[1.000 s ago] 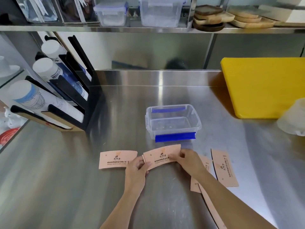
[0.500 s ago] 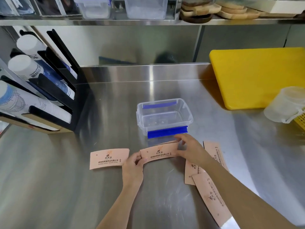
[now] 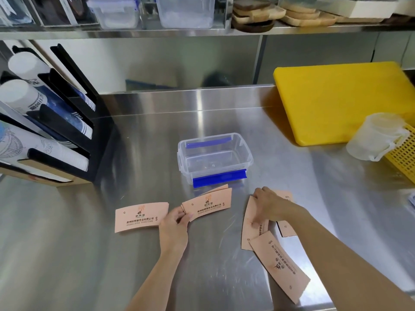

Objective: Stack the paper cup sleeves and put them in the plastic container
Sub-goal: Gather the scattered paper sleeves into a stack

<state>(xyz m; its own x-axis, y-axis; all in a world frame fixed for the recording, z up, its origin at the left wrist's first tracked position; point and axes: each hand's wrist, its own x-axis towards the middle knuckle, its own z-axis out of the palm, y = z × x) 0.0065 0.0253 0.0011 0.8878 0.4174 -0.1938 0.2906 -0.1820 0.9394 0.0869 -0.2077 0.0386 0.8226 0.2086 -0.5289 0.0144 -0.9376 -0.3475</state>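
Left hand [image 3: 177,223] pinches small sleeve stack [image 3: 207,204] just before empty plastic container [image 3: 214,160]. Right hand [image 3: 268,206] presses fingers onto loose sleeves [image 3: 251,223]; grip unclear. Steel counter [image 3: 89,254]; yellow board [image 3: 341,102] behind right. Cup rack [image 3: 51,122] cut off left.

On the steel counter [image 3: 139,265] the plastic container [image 3: 215,160] sits near the middle, with a small stack of cup sleeves [image 3: 207,204] just before it, pinched at its left end by the left hand [image 3: 174,227]. A single sleeve [image 3: 141,217] lies flat to the left of that hand. To the right, the right hand [image 3: 268,206] rests on overlapping sleeves [image 3: 251,223], and another sleeve [image 3: 279,264] lies nearer the viewer, partly over them. A cup dispenser rack [image 3: 56,122] stands at the far left. A cutting board [image 3: 341,99] leans at the back right, with a measuring jug [image 3: 377,135] before it, beside a perforated basket [image 3: 404,153]. A shelf [image 3: 134,32] runs above, behind everything.
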